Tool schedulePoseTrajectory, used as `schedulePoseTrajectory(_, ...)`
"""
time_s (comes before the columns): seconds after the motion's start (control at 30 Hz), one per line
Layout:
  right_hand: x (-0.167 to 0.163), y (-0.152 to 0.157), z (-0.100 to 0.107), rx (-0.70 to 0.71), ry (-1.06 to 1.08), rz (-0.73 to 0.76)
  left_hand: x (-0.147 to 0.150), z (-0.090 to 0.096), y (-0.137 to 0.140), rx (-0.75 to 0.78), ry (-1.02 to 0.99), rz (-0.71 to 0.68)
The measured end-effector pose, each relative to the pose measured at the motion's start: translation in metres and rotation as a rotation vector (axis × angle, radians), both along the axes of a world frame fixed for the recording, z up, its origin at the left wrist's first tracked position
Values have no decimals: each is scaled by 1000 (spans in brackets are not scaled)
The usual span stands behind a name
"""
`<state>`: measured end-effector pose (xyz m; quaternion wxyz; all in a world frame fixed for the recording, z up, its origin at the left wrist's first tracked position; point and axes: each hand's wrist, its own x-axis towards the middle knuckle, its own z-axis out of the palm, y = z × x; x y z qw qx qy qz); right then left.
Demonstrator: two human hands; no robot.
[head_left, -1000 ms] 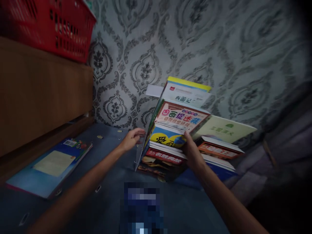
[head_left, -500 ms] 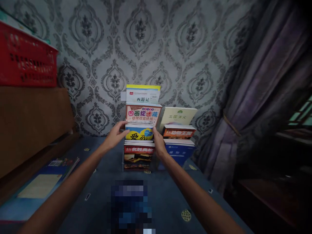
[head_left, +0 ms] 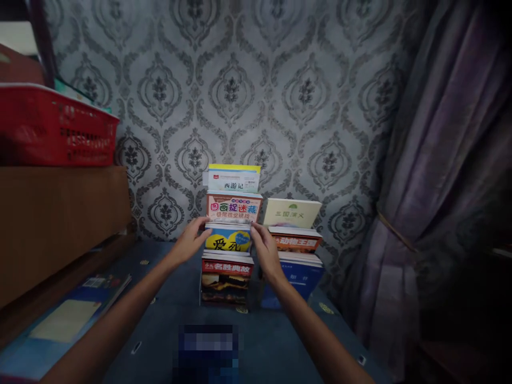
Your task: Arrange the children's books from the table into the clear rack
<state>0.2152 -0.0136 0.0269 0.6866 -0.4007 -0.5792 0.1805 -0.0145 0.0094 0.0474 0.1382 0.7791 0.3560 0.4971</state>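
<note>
A tiered rack holds books in two columns. In the left column, a blue and yellow book (head_left: 226, 241) stands between my two hands. My left hand (head_left: 189, 243) grips its left edge near the top, thumb in front and fingers behind. At the opposite edge, my right hand (head_left: 265, 249) has its fingertips against the top corner. Behind this book rise a pink picture book (head_left: 234, 207) and a white book with a yellow top (head_left: 234, 178). Below in front is a red and black book (head_left: 226, 280). The rack itself is mostly hidden by the books.
The right column holds a cream book (head_left: 292, 212), an orange book (head_left: 296, 242) and a blue book (head_left: 294, 282). On the left, a red basket (head_left: 86, 133) sits on a brown box (head_left: 64, 218). More books (head_left: 68, 320) lie below it. A purple curtain (head_left: 400, 213) hangs at right.
The view has tilted up, so the books and hands appear lower. Both hands stay at the sides of the blue and yellow book, which keeps its place in the column.
</note>
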Motion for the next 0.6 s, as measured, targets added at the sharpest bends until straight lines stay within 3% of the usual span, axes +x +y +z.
schedulePoseTrajectory(0.13,-4,-19,-6,9,-57,14,-1,-22,-11,7,-85,48)
schedulePoseTrajectory(0.3,-17,-70,-54,82,-210,-73,-31,-94,-38,-91,-142,181)
schedulePoseTrajectory(0.43,-19,-102,-89,205,-444,-188,-85,-147,-61,-179,127,528)
schedulePoseTrajectory(0.6,-20,-107,-107,277,-519,-292,-156,-167,-77,-266,288,877)
